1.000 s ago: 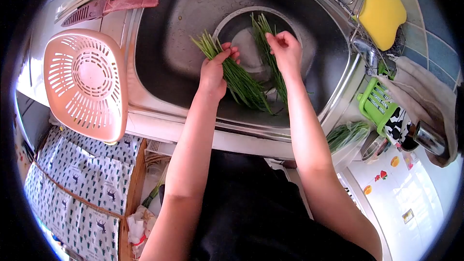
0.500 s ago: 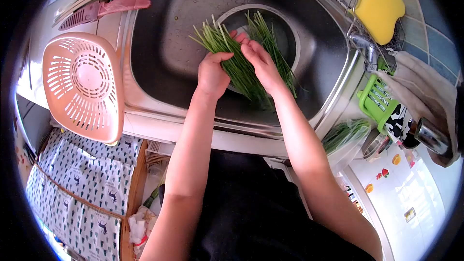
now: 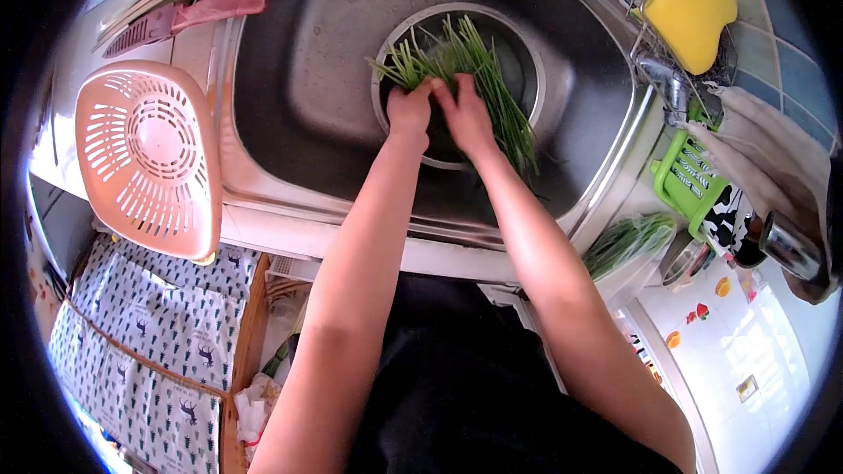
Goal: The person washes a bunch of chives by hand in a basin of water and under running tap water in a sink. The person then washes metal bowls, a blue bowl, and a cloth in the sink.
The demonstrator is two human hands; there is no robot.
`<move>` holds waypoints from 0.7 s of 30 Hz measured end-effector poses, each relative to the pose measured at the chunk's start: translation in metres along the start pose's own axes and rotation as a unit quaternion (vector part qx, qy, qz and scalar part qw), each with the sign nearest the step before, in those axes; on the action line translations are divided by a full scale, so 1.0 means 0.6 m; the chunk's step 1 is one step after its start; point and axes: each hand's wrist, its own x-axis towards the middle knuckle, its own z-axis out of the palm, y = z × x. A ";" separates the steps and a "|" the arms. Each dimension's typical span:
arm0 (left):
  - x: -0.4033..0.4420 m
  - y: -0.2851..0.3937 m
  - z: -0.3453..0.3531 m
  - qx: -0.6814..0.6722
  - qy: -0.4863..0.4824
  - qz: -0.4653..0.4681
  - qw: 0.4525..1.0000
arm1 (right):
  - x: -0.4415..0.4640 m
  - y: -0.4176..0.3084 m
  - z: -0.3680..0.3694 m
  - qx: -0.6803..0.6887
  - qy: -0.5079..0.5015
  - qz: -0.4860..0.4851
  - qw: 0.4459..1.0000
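Note:
A round basin (image 3: 533, 44) with a pale rim sits in the metal sink, dark inside. My left hand (image 3: 409, 112) is closed round a bunch of garlic chives (image 3: 406, 63), their cut ends poking out to the upper left. Close beside it, my right hand (image 3: 468, 118) reaches down into the basin, its thumb and fingers closed on the same bunch; its fingertips are partly hidden. More garlic chives (image 3: 493, 88) lie along the basin's right side, just past my right hand, their tips hanging over the near rim. The leafy end of the held bunch is hidden.
Left of the sink (image 3: 325, 48) stand a pink colander (image 3: 213, 167) and a pink-handled knife (image 3: 211, 10). On the right are a faucet (image 3: 672, 92), a yellow cloth (image 3: 689, 9), a green basket (image 3: 689, 180) and bagged greens (image 3: 628, 246).
Both hands have moved the bunch away from my body and lowered it into the basin. Its leafy ends, which hung over the near rim, no longer show there.

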 end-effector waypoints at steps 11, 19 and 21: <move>0.026 -0.008 -0.005 0.089 -0.078 -0.208 0.971 | 0.007 0.045 0.001 -0.262 -0.055 -0.024 0.963; -0.005 -0.017 -0.004 0.029 -0.022 -0.163 0.986 | -0.013 0.017 -0.017 -0.302 -0.172 0.045 0.936; -0.011 -0.012 -0.004 0.011 -0.014 -0.165 0.986 | -0.005 0.017 -0.031 -0.320 -0.153 0.080 0.932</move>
